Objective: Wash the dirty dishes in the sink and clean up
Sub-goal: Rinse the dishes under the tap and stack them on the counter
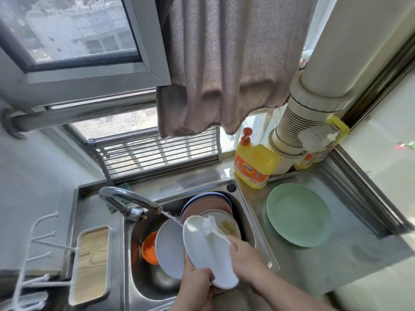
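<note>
Head view: over the sink [258,239], my left hand [197,279] grips the white plate [202,245] by its near edge, tilted, long axis running away from me; my right hand [244,254], right of the plate, clamps the brush [212,228] across its face under the faucet [130,198] stream.

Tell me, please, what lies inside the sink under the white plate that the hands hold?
Below the white plate a grey plate leans, with an orange bowl beside it. The sink bottom beneath them is mostly covered, so anything lying there cannot be seen.
</note>
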Motion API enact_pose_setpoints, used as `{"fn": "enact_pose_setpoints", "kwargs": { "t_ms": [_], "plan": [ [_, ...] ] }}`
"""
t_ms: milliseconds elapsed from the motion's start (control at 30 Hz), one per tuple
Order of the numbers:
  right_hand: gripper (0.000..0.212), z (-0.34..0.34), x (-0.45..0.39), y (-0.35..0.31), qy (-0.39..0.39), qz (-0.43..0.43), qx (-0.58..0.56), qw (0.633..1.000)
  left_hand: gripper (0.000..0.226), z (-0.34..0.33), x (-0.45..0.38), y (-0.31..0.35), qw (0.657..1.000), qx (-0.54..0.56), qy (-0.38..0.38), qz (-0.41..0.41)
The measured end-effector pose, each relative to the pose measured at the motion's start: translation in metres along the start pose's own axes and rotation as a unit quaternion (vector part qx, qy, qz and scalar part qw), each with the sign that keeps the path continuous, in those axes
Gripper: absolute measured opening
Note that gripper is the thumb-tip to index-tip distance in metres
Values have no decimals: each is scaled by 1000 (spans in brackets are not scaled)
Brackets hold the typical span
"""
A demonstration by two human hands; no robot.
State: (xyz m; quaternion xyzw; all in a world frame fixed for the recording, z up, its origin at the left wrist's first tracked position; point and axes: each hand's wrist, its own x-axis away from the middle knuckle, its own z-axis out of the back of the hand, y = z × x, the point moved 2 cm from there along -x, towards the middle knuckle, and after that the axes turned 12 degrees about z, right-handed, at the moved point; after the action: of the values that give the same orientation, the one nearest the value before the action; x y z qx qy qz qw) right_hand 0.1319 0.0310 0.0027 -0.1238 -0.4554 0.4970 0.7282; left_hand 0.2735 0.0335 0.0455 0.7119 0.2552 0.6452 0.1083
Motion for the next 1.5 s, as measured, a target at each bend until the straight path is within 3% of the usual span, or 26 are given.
{"fn": "enact_pose_setpoints", "kwargs": {
  "t_ms": [333,433,500,667,867,933,1033,1167,1333,1500],
  "plan": [
    [47,-3,24,25,12,-10,-58,998,105,-4,-7,10,999,-25,30,11],
    [44,3,15,30,38,1,-45,998,103,-6,-4,6,1000,-17,1,12],
    [47,1,18,13,16,26,-35,999,102,-5,-10,6,1000,-8,13,16],
    [51,13,1,17,40,-14,34,999,105,-4,-17,2,1000,8,-8,29],
    [49,-15,20,-29,-31,68,-51,996,104,16,-40,4,998,-31,28,50],
    [47,-7,20,-1,-8,28,-54,998,91,29,-40,7,996,-31,40,67],
    [41,17,27,37,21,-10,-39,999,82,48,-36,10,992,58,12,114],
    [39,38,42,54,79,-22,-112,990,75,72,-53,15,979,144,34,143],
    [33,46,48,63,149,-57,-172,972,38,93,-79,22,984,81,93,132],
    [24,50,45,57,173,-50,-187,966,55,101,-88,44,996,-39,67,40]
  ]
}}
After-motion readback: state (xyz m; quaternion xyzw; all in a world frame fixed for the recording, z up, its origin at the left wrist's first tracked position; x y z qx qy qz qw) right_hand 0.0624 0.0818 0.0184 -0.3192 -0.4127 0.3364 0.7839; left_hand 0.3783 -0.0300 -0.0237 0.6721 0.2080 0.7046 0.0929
